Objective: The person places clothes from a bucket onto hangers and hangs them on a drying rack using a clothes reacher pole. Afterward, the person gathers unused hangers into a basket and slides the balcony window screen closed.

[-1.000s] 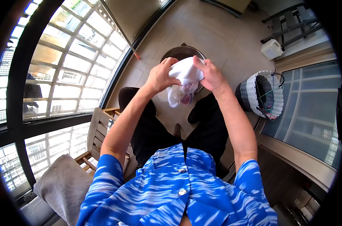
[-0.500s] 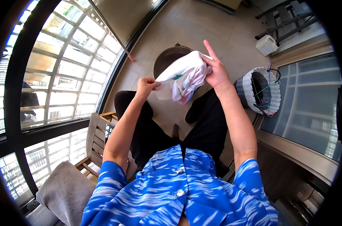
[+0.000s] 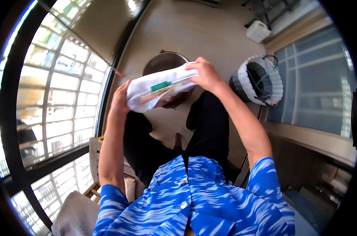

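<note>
A white cloth [image 3: 145,83] with a green label is stretched between my two hands in front of my knees. Its lower folds look pinkish and cream. My left hand [image 3: 121,98] grips the cloth at its left end, with most of the fingers hidden by fabric. At the upper right end, my right hand [image 3: 208,74] holds the edge with bent fingers. Beneath and beyond the cloth stands a round dark bucket [image 3: 162,62] on the floor, partly covered from sight.
Right of my legs stands a woven grey-and-white basket [image 3: 240,82] with a dark handle. A white jug [image 3: 258,32] sits farther back, beside a dark folding frame. Barred windows [image 3: 64,78] line the left, near a grey cushion [image 3: 76,214]. A glass-panelled door [image 3: 312,82] lies at right.
The bunched cloth has been spread out lengthwise, its green label now facing me. My left hand moved left, and my right index finger no longer points out. The view shifted slightly.
</note>
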### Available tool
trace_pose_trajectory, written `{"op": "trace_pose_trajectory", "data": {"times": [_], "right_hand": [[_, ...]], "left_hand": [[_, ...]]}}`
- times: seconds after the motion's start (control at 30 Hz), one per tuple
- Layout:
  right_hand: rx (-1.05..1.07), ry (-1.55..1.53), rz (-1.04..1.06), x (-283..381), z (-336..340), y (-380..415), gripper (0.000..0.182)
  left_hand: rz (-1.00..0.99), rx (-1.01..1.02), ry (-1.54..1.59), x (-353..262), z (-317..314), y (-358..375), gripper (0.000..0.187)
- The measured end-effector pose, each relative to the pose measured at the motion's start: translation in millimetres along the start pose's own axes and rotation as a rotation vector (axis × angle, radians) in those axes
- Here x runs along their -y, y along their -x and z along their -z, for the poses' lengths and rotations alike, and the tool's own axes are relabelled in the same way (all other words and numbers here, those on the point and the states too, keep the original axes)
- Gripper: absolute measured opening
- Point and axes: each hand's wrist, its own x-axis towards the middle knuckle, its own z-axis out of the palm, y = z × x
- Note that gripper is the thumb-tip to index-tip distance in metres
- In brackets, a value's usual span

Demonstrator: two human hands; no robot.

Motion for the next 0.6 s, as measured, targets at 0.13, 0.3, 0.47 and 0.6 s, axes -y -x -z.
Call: {"op": "trace_pose_trajectory", "data": {"times": [0.13, 0.3, 0.47, 0.6], "right_hand": [[-0.169, 0.158, -0.076, -10.8, -15.8, -6.4, 0.010], [-0.432, 0.260, 0.241, 4.4, -3.9, -10.7, 0.010], [-0.346, 0.519, 0.273, -6.5, 4.9, -5.1, 0.009], [-0.297, 0.636, 0.182, -48.7, -2.6, 2.8, 0.010]], "left_hand": [[-0.189, 0.185, -0.661, -9.6, -19.1, 21.3, 0.044], [-0.607, -0.092, -1.755, 4.0, -32.0, 37.3, 0.024], [-0.814, -0.320, -1.562, -0.9, -6.9, 21.9, 0.014], [-0.501, -0.386, -0.842, -11.5, 0.2, 8.5, 0.021]]}}
